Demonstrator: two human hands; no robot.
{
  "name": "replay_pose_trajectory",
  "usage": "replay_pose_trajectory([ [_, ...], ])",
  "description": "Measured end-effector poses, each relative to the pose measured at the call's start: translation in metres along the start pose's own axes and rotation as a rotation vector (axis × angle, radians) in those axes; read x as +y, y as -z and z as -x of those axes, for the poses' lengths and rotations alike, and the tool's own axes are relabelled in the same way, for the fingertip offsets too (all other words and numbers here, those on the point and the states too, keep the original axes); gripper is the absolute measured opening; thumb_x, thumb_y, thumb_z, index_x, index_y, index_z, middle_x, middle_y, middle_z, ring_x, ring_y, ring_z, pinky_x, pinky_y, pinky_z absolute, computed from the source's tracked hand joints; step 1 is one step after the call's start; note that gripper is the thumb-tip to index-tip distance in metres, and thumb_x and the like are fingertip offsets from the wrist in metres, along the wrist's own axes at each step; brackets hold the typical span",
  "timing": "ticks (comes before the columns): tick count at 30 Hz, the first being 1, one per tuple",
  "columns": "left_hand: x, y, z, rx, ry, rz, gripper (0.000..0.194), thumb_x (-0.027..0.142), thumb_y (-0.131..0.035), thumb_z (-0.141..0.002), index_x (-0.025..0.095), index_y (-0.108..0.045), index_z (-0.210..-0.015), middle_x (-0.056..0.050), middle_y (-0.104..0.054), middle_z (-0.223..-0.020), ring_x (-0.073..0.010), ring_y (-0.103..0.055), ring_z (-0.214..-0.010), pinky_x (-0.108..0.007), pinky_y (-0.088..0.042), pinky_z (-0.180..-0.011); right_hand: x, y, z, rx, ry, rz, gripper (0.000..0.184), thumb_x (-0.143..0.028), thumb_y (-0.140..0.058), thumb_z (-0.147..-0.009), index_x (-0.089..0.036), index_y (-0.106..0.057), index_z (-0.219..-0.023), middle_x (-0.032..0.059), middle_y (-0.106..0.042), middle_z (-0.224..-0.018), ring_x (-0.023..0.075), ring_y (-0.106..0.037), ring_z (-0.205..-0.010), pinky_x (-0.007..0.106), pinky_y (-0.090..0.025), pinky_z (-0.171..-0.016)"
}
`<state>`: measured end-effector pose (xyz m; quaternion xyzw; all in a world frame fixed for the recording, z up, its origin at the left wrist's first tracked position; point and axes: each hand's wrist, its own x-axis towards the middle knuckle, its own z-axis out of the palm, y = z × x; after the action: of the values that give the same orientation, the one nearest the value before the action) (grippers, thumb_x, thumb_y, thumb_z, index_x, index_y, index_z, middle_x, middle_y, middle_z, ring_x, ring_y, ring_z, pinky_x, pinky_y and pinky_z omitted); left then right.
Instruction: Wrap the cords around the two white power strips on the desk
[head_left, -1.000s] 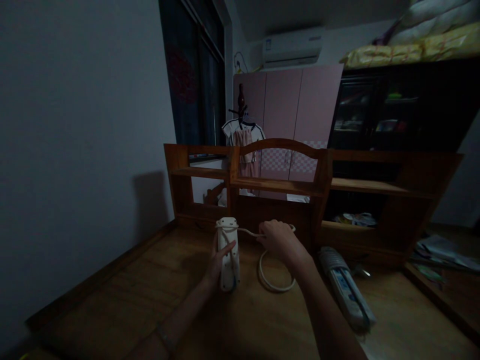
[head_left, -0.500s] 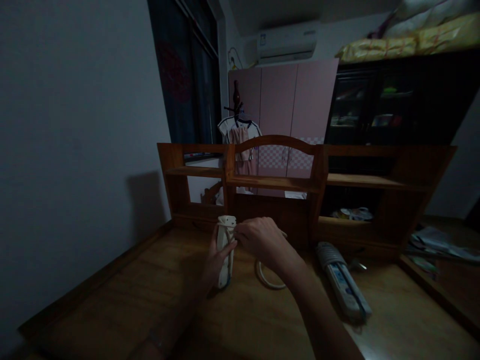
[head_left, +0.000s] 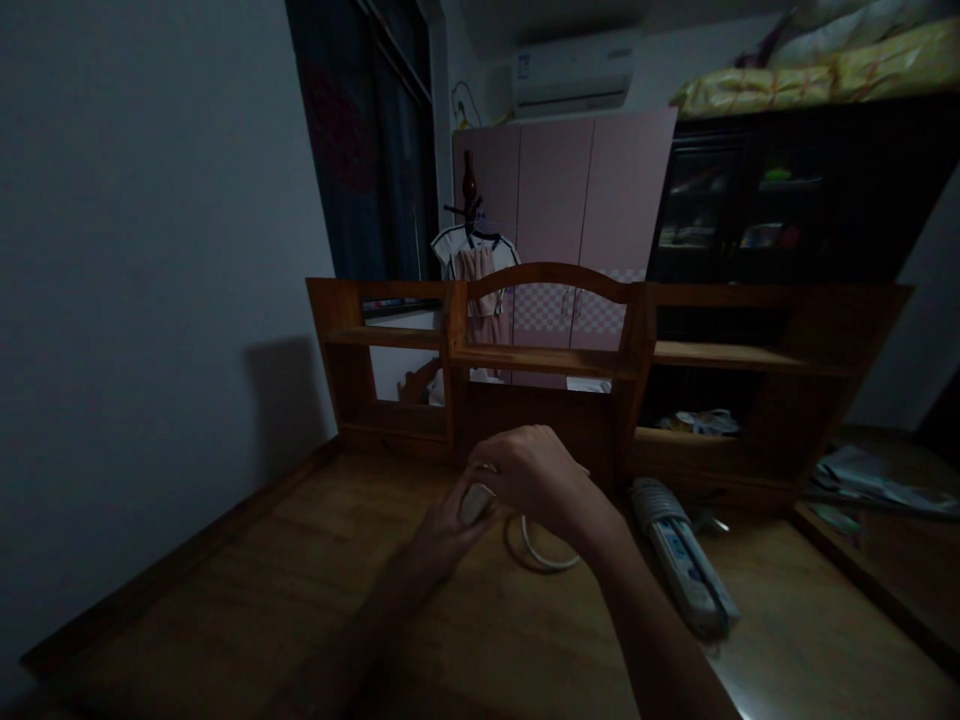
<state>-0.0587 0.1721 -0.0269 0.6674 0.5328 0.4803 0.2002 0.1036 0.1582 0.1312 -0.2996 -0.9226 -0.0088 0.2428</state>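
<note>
My left hand is closed around a white power strip, seen nearly end-on above the desktop, with much of it hidden by my hands. My right hand sits over the strip's far end, its fingers curled on the white cord. The cord hangs in a loop below that hand, and a short piece shows by the wrist. To the right lies a second power strip, its grey cord coiled around the far end; a plug rests beside it.
A wooden shelf unit stands along the back of the wooden desktop. A wall borders the left side. Papers lie beyond the right edge, and some small items sit in the right cubby.
The white power strip has turned from upright to nearly end-on, tilting in my left hand. My right hand has stayed close to its far end with the cord. The second strip lies still.
</note>
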Motion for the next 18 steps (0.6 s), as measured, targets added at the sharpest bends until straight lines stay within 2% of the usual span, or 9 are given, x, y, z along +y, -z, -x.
replay_pose_trajectory([
  [3, 0.001, 0.000, 0.003, -0.058, -0.114, -0.062, 0.042, 0.041, -0.063, -0.078, 0.019, -0.055, -0.113, -0.005, -0.066, -0.092, -0.0179, -0.061, -0.075, -0.027, -0.046, -0.067, 0.012, -0.003, 0.000, 0.038, 0.007, -0.143, 0.013, -0.015, -0.061, -0.082, -0.021, -0.072, -0.082, 0.0001, -0.069, -0.077, 0.0120, -0.063, -0.075, 0.020, -0.036, -0.065],
  [6, 0.007, 0.002, 0.006, -0.141, -0.161, -0.063, 0.034, 0.037, -0.061, -0.080, 0.020, -0.055, -0.109, -0.006, -0.066, -0.094, -0.0171, -0.061, -0.075, -0.025, -0.045, -0.066, 0.024, -0.009, -0.002, 0.041, 0.009, -0.268, 0.010, -0.017, -0.065, -0.079, -0.023, -0.073, -0.081, -0.0025, -0.068, -0.073, 0.0118, -0.062, -0.071, 0.019, -0.036, -0.062],
  [9, 0.010, 0.005, 0.009, -0.200, -0.174, -0.091, 0.034, 0.036, -0.057, -0.083, 0.022, -0.053, -0.113, -0.005, -0.066, -0.096, -0.0181, -0.063, -0.077, -0.025, -0.045, -0.065, 0.036, -0.014, -0.003, -0.001, -0.013, -0.415, 0.005, -0.023, -0.069, -0.077, -0.022, -0.073, -0.080, -0.0021, -0.068, -0.071, 0.0130, -0.063, -0.071, 0.019, -0.038, -0.061],
  [12, 0.007, 0.007, 0.009, -0.255, -0.216, -0.199, 0.037, 0.036, -0.057, -0.083, 0.022, -0.053, -0.117, -0.006, -0.067, -0.097, -0.0203, -0.064, -0.077, -0.026, -0.045, -0.063, 0.047, -0.018, -0.004, -0.067, -0.035, -0.592, 0.011, -0.027, -0.071, -0.076, -0.018, -0.073, -0.081, -0.0001, -0.069, -0.073, 0.0148, -0.064, -0.072, 0.019, -0.041, -0.060],
  [15, -0.001, 0.005, 0.011, -0.273, -0.290, -0.270, 0.045, 0.030, -0.057, -0.081, 0.022, -0.047, -0.125, -0.008, -0.066, -0.105, -0.0233, -0.065, -0.085, -0.031, -0.049, -0.070, 0.059, -0.026, -0.005, -0.129, -0.056, -0.752, 0.022, -0.035, -0.073, -0.074, -0.014, -0.072, -0.082, 0.0023, -0.070, -0.075, 0.0166, -0.063, -0.072, 0.020, -0.043, -0.061],
  [18, -0.008, 0.000, 0.013, -0.240, -0.440, -0.266, 0.054, 0.026, -0.057, -0.079, 0.021, -0.040, -0.131, -0.012, -0.060, -0.120, -0.0259, -0.061, -0.103, -0.037, -0.049, -0.087, 0.069, -0.038, -0.008, -0.181, -0.100, -0.895, 0.032, -0.041, -0.076, -0.070, -0.012, -0.072, -0.083, 0.0043, -0.070, -0.077, 0.0170, -0.062, -0.071, 0.021, -0.045, -0.061],
])
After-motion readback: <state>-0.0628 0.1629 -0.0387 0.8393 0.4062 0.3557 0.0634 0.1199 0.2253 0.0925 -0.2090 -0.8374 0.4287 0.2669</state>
